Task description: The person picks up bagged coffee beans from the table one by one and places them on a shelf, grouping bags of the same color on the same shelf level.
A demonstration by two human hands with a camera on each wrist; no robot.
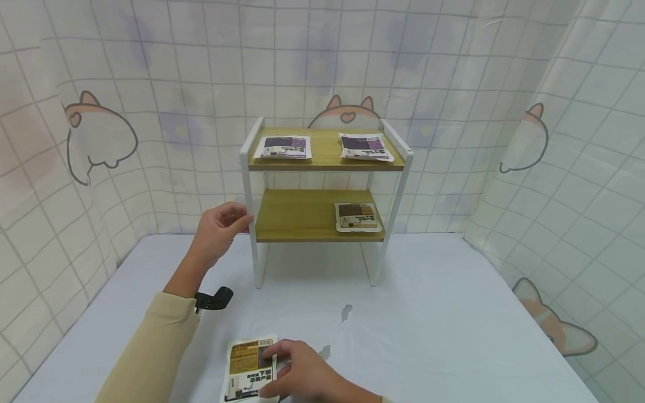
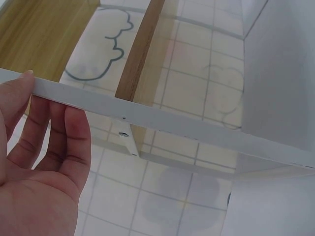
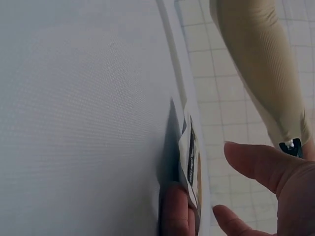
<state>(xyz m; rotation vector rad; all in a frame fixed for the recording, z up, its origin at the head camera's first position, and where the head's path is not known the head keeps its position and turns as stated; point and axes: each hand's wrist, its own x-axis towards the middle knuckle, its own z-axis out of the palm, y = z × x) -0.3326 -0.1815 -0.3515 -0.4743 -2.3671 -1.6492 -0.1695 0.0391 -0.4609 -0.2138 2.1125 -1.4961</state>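
Note:
A small two-tier shelf rack (image 1: 322, 242) with white metal sides and wooden boards stands on the white table. My left hand (image 1: 220, 226) grips its left front post, thumb on one side and fingers on the other, as the left wrist view shows on the white bar (image 2: 187, 120). Near the table's front, my right hand (image 1: 307, 372) is at the right edge of a flat yellow-and-white packet (image 1: 241, 378). In the right wrist view, fingers (image 3: 175, 209) reach under the packet's edge (image 3: 189, 152), while the thumb stands apart from it.
Two purple-and-white packets, one left (image 1: 284, 148) and one right (image 1: 366, 147), lie on the top board. A brown-and-white packet (image 1: 358, 217) lies on the lower board's right side. A tile-patterned curtain (image 1: 201, 67) hangs behind and beside the table (image 1: 443, 313).

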